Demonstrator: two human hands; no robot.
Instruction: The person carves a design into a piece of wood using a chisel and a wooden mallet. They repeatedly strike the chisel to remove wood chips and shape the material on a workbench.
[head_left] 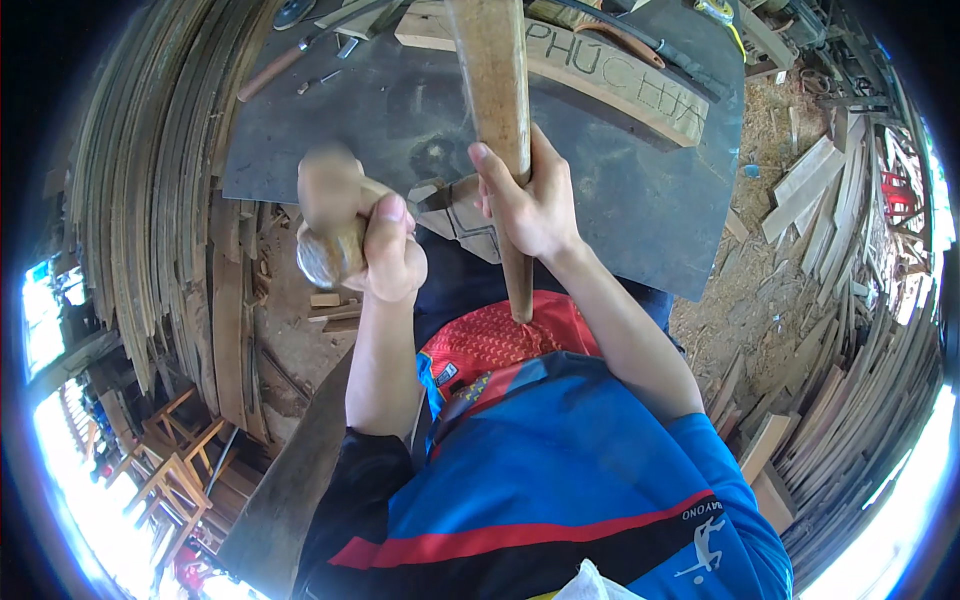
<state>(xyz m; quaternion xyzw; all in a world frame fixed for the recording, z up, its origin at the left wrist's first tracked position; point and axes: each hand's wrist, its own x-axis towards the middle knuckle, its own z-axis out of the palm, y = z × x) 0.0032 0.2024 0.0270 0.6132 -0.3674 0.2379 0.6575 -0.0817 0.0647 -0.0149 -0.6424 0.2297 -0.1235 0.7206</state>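
Note:
In front of my left side, my left hand [393, 250] is closed around a wooden mallet [331, 205]; its rounded head is partly blurred. My right hand [532, 203] wraps round a long tapered wooden leg [493, 85]. That piece is upright in the view, its narrow lower end by the red part of my shirt and its wide end running past the top edge. Between both hands, at the near edge of the dark table [630, 200], lies a pale wooden piece [462, 222] with dark lines on it, partly hidden by my right hand.
A pale board [585, 80] with pencilled lettering lies across the far side of the table. Beside it are a tool with a brown wooden handle [630, 42] and, at far left, another wood-handled tool [275, 73]. Stacked planks [150, 170] stand left; more timber [840, 410] lies right.

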